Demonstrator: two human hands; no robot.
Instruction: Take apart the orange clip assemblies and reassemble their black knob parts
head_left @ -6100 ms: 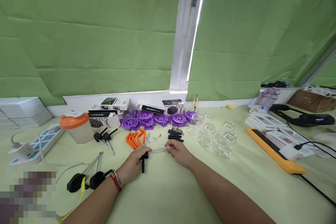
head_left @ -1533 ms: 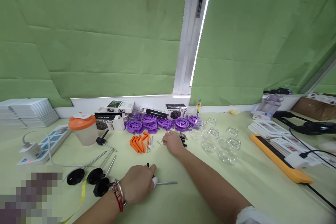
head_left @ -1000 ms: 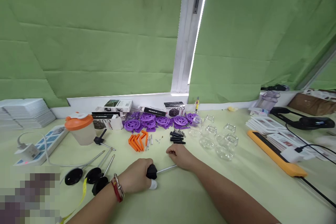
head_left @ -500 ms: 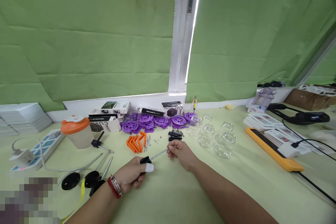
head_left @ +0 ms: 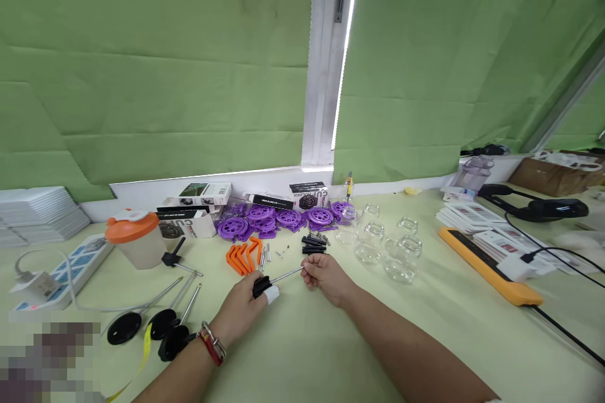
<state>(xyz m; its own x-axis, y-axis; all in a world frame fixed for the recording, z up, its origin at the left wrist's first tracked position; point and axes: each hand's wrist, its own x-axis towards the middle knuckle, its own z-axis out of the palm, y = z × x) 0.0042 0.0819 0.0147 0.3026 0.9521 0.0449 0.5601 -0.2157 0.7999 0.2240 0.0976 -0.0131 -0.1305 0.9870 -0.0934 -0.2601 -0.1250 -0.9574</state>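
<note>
My left hand [head_left: 244, 302], with a white wrap on the thumb, is closed around a black fitting [head_left: 261, 286] in front of me. From it a thin metal rod [head_left: 287, 274] points right and slightly away. At the rod's far end, the thumb and fingers of my right hand [head_left: 326, 277] are pinched together; whether a tiny part sits between them is hidden. Just beyond my right hand lie short black tubes [head_left: 314, 250] and small screws [head_left: 321, 237]. Orange bent pieces [head_left: 243, 255] and metal pins [head_left: 265, 254] lie beyond my left hand.
Purple wheel-shaped parts [head_left: 288, 218] and cup holder boxes [head_left: 308, 197] line the back. Clear glass-like cups [head_left: 399, 258] stand right, near an orange power strip [head_left: 491, 267]. At left are black discs with rods [head_left: 124, 328], an orange-lidded cup [head_left: 142, 245] and a white power strip [head_left: 75, 267].
My left hand has turned, its wrist shifting right, and the black fitting has rotated with it. My right hand keeps its pinch at the rod's end. The view has shifted slightly.
</note>
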